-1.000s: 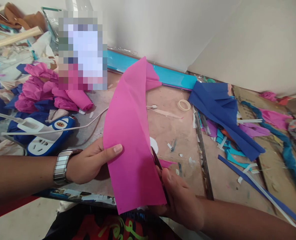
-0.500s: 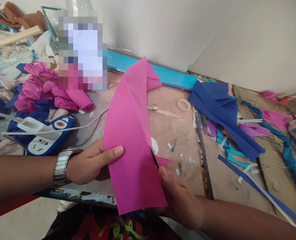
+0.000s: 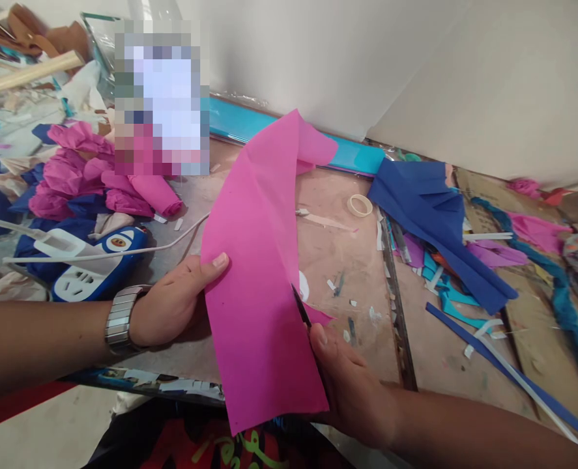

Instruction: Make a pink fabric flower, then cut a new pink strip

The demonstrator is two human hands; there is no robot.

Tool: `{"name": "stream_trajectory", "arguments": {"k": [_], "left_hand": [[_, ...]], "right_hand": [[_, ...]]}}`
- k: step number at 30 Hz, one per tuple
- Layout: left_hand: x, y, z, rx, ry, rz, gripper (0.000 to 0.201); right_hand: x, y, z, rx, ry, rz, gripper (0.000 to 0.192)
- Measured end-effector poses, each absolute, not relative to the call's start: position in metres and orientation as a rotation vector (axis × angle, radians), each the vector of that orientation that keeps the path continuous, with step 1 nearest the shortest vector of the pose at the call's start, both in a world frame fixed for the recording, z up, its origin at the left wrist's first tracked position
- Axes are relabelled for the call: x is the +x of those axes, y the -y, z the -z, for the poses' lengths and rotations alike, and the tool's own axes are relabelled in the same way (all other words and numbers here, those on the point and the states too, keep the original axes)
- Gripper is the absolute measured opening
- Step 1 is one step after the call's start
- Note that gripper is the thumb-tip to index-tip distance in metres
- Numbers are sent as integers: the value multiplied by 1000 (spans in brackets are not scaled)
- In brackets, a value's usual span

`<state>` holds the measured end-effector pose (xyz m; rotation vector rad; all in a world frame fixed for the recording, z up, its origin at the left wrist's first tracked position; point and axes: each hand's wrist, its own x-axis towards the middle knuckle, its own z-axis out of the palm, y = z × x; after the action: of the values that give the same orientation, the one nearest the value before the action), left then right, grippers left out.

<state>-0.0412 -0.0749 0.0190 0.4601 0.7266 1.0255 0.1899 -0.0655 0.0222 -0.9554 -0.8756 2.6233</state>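
A long pink sheet (image 3: 254,260), paper or thin fabric, is held up above the table, its far end folded over to the right. My left hand (image 3: 176,299) pinches its left edge, thumb on top and fingers hidden underneath. On the right edge lies the dark blade of a pair of scissors (image 3: 300,306), gripped in my right hand (image 3: 347,371); most of the tool is hidden by the hand and the sheet. A small pink flap (image 3: 318,315) sticks out just right of the blade.
A blue and white power strip (image 3: 98,267) with a white cable is at left, below a pile of crumpled pink pieces (image 3: 68,169). Dark blue folded material (image 3: 420,208) lies at right near a tape ring (image 3: 360,206). A turquoise strip (image 3: 357,156) runs along the wall.
My left hand has shifted slightly up and left along the sheet's edge. The sheet's far end has swung right, and its near corner hangs a little lower. My right hand stays nearly in place.
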Motion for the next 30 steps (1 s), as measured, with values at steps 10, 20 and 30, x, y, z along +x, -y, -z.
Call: {"name": "stream_trajectory", "arguments": {"k": [10, 20, 30], "left_hand": [[-42, 78, -21, 525, -738, -980, 32], [-41, 79, -20, 543, -661, -968, 30], [-43, 78, -18, 518, -719, -975, 43]], "right_hand": [[198, 71, -12, -1018, 770, -2634, 60], [193, 67, -20, -1024, 967, -2573, 62], [194, 69, -16, -1041, 935, -2582, 63]]}}
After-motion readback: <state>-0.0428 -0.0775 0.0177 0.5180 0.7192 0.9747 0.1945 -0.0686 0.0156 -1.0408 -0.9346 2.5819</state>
